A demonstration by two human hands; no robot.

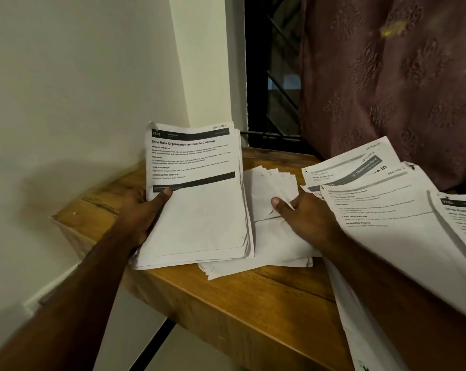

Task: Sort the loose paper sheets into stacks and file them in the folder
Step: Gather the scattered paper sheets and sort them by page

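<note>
1. Head view: the left hand grips a thick stack of printed sheets by its left edge, thumb pressed on the top page and fingers curled underneath. The top page is headed "Shoe Rack Organization and Insole Cleaning" and marked "Section 1". The stack's far end is tilted up while its near end rests at the left part of the wooden tabletop.
2. The right hand rests on a fanned pile of face-down sheets lying just right of the held stack, touching it. The thumb and forefinger pinch a fold of the top blank sheet; the other fingers are curled on the paper.
3. To the right, a spread of face-up printed sheets overlaps loosely, covering the right side of the tabletop and hanging over its near edge.
4. Behind the tabletop stand a pale wall, a dark window opening and a patterned maroon curtain.
</note>
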